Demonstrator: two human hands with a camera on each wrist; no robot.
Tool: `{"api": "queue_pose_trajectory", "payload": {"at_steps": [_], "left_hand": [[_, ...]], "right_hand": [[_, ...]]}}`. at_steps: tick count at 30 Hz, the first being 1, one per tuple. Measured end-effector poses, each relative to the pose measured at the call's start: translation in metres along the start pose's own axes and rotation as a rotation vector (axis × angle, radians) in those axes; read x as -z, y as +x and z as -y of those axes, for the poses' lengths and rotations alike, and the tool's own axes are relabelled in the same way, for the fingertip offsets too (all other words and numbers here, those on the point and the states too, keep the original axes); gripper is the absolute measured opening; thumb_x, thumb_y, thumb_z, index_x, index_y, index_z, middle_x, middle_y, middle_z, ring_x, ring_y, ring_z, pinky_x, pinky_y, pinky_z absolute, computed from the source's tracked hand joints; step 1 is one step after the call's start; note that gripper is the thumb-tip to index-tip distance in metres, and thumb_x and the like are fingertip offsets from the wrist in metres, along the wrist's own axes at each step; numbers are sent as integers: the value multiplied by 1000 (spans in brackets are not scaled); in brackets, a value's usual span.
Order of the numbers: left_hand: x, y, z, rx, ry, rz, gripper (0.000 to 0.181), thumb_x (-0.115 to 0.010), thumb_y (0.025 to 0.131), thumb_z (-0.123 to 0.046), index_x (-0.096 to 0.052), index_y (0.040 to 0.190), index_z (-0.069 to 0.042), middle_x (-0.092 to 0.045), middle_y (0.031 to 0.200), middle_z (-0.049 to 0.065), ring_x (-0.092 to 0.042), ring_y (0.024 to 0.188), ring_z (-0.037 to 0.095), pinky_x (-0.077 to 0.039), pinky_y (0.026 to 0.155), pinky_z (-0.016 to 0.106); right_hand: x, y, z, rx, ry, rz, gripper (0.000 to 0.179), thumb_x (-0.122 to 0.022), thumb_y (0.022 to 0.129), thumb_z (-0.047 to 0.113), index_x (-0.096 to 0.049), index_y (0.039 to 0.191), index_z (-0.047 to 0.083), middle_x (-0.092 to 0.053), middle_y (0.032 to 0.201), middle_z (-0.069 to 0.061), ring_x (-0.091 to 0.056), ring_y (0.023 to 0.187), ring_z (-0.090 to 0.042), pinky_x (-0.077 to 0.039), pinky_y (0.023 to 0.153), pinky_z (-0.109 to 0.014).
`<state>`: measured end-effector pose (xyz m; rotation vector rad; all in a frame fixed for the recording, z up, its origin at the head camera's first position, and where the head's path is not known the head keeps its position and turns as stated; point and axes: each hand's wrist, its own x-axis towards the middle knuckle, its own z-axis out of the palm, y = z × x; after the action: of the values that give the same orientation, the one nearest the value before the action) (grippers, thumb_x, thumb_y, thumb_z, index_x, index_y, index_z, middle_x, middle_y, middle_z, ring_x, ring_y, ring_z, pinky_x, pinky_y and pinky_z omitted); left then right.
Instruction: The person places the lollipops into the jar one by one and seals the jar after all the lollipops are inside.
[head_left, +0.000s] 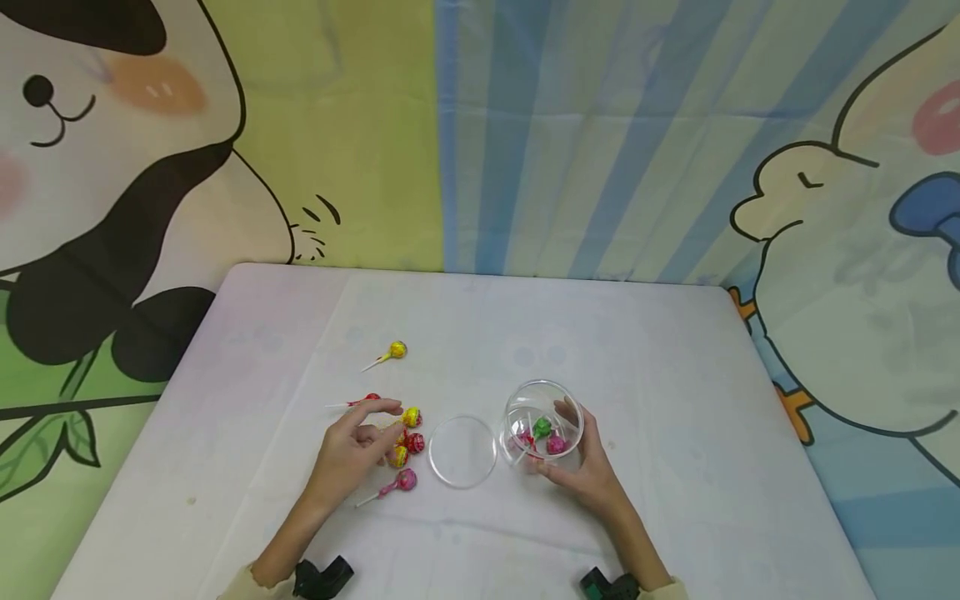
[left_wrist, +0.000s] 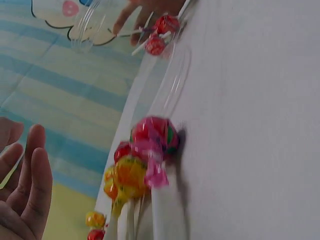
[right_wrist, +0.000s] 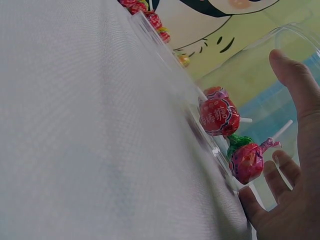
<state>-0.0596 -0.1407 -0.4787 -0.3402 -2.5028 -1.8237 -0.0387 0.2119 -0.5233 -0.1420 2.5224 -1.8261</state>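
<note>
Over a group of lollipops my left hand [head_left: 348, 454] hovers with its fingers loosely bent and nothing visible between them. Red and yellow lollipops lie partly hidden under it, including a red lollipop [head_left: 416, 443] and a yellow lollipop [head_left: 412, 417]. A pink lollipop [head_left: 407, 479] lies nearest the front. On the right, my right hand [head_left: 592, 471] grips the side of a clear round jar [head_left: 543, 383]. Inside are a green lollipop [head_left: 542, 427] and pink and red lollipops, one a pink lollipop [right_wrist: 247, 164]. Between the hands lies a clear round lid [head_left: 431, 458].
Farther back on the white tabletop [head_left: 637, 350] a yellow lollipop [head_left: 397, 350] lies alone. Another red lollipop [head_left: 372, 398] rests beyond the left hand's fingers. A printed cartoon curtain [head_left: 585, 133] hangs behind the table.
</note>
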Motion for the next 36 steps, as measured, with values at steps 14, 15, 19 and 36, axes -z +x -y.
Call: {"api": "queue_pose_trajectory", "payload": {"at_steps": [14, 15, 19, 36], "left_hand": [[36, -34, 22, 174, 241, -43, 29, -72, 88, -17, -64, 115, -16, -63, 106, -1, -62, 54, 13, -48, 49, 23], [36, -36, 23, 178, 241, -45, 29, -72, 88, -17, -64, 115, -16, -63, 105, -1, -62, 54, 13, -48, 49, 23], [34, -43, 23, 191, 217, -54, 28, -72, 88, -18, -64, 115, -15, -65, 106, 1, -61, 54, 12, -49, 49, 24], [22, -57, 28, 189, 464, 68, 26, -81, 77, -17, -71, 100, -22, -63, 86, -15, -44, 55, -6, -38, 50, 17]], "right_hand": [[-3, 1, 1, 5, 2, -6, 101, -86, 70, 13, -24, 149, 26, -37, 151, -9, -29, 144, -31, -19, 121, -38], [-3, 1, 1, 7, 2, -6, 101, -86, 70, 13, -24, 149, 26, -38, 151, -9, -29, 144, -31, -18, 121, -47], [-2, 0, 0, 1, -7, -13, 101, -86, 70, 13, -24, 149, 21, -38, 151, -9, -29, 144, -33, -15, 115, -65], [-2, 0, -1, -9, -18, -8, 99, -85, 71, 14, -24, 149, 25, -37, 152, -10, -28, 145, -35, -14, 115, -67]]}}
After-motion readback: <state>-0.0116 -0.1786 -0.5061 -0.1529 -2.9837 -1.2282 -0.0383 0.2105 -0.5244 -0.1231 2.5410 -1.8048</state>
